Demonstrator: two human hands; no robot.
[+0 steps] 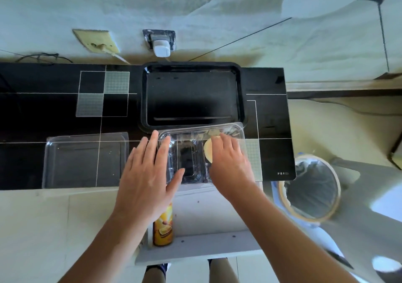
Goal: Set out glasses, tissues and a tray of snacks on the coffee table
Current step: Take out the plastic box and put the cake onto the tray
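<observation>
**Chips being laid into clear snack tray**

Chip can (163, 228) is parked below the counter's front edge. Clear compartment tray (196, 152), at that edge, is steadied by left hand (148, 174), fingers flat; chip (209, 152) is pinched by right hand (228, 163). Black tray (192, 95) waits behind.

Tray (192, 95) at back of surface (54, 108); compartment container (195, 152) just before it; lid (84, 161) left; can (163, 228) nearer, lower.

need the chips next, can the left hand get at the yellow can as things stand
Probably yes. The yellow can stands on the lower shelf right beneath the left hand, which is open and holds nothing; nothing lies between them.
</observation>
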